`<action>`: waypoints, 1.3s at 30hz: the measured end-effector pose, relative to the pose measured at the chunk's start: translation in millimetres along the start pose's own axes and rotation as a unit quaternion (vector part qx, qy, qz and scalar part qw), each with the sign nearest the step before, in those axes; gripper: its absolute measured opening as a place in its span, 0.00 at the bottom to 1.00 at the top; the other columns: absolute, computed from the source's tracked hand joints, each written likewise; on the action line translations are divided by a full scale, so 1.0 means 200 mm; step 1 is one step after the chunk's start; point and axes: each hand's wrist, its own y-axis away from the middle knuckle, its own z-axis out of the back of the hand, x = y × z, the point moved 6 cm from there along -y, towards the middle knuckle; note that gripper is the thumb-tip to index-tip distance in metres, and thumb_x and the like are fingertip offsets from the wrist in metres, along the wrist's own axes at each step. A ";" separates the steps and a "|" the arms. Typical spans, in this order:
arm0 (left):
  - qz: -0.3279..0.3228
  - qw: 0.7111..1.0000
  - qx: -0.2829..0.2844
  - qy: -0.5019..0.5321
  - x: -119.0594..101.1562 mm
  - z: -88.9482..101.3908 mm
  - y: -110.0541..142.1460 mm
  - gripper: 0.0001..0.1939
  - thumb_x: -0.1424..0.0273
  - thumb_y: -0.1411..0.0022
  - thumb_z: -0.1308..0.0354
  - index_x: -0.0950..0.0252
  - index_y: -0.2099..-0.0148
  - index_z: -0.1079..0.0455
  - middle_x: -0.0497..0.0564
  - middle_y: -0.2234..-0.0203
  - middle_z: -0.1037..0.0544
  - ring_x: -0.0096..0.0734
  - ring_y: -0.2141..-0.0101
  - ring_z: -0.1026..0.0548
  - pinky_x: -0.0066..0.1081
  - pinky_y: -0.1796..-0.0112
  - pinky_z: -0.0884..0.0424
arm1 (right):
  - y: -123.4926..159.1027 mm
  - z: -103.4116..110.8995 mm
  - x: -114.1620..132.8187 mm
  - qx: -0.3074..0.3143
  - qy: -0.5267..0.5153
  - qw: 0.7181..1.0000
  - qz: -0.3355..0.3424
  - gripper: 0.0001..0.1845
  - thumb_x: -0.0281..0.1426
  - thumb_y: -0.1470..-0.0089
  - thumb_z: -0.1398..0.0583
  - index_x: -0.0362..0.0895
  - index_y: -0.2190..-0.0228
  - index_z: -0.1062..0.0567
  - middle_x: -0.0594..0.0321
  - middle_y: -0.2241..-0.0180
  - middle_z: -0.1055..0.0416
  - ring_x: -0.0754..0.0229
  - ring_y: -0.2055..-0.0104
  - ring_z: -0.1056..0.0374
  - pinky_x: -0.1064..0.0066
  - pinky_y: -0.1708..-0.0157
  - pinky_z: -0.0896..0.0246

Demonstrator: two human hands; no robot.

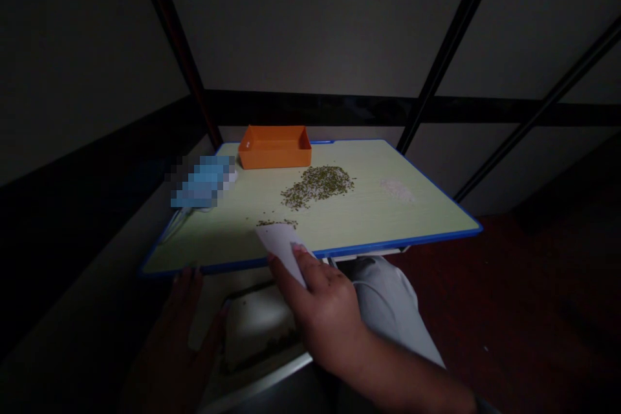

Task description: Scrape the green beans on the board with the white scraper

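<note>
My right hand [330,304] pinches a stiff white card [284,242] between thumb and fingers. The card's far edge lies on the pale tabletop [233,239], against a thin line of small greenish-brown grains [279,224]. Farther back is a larger loose heap of the same grains [320,184]. Below the table's blue near edge is a light-coloured tray [259,320], with dark grains along its inner edges. In deep shadow, my left hand [177,330] grips the tray's left side, thumb at the rim and fingertips by the table edge.
An orange open box [275,154] stands at the table's back left. A blurred-out blue object [204,181] with a white cord lies at the left edge. Pale grains [398,190] are spread at the right. My grey-clad leg [388,297] is below; panelled walls stand behind.
</note>
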 end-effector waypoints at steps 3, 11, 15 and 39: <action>0.050 0.998 0.018 0.017 0.01 0.00 0.00 0.35 0.55 0.37 0.54 0.52 0.30 0.56 0.52 0.30 0.49 0.45 0.33 0.48 0.53 0.37 0.40 | 0.01 0.01 -0.05 -0.012 0.005 1.000 -0.013 0.25 0.21 0.47 0.43 0.47 0.49 0.24 0.42 0.54 0.22 0.47 0.59 0.21 0.61 0.65 0.22; 0.072 0.997 0.012 0.033 0.01 0.00 0.00 0.35 0.51 0.37 0.56 0.55 0.32 0.50 0.51 0.31 0.48 0.42 0.33 0.48 0.52 0.36 0.44 | 0.00 0.08 -0.21 -0.089 -0.112 0.987 -0.077 0.31 0.17 0.46 0.50 0.46 0.43 0.31 0.53 0.51 0.22 0.56 0.53 0.23 0.66 0.57 0.24; 0.070 0.997 0.006 0.037 0.00 0.00 0.00 0.35 0.49 0.38 0.57 0.56 0.32 0.50 0.50 0.31 0.48 0.40 0.33 0.48 0.50 0.35 0.46 | -0.06 0.03 -0.26 -0.070 -0.261 0.958 -0.100 0.26 0.20 0.44 0.48 0.47 0.45 0.31 0.59 0.55 0.21 0.60 0.60 0.22 0.71 0.61 0.25; 0.065 0.997 -0.014 0.042 -0.02 0.01 0.02 0.35 0.50 0.38 0.55 0.55 0.32 0.49 0.51 0.32 0.45 0.40 0.33 0.45 0.50 0.36 0.42 | -0.19 -0.14 -0.21 0.013 -0.353 0.934 -0.052 0.22 0.21 0.42 0.48 0.47 0.49 0.29 0.59 0.54 0.21 0.60 0.59 0.23 0.69 0.59 0.27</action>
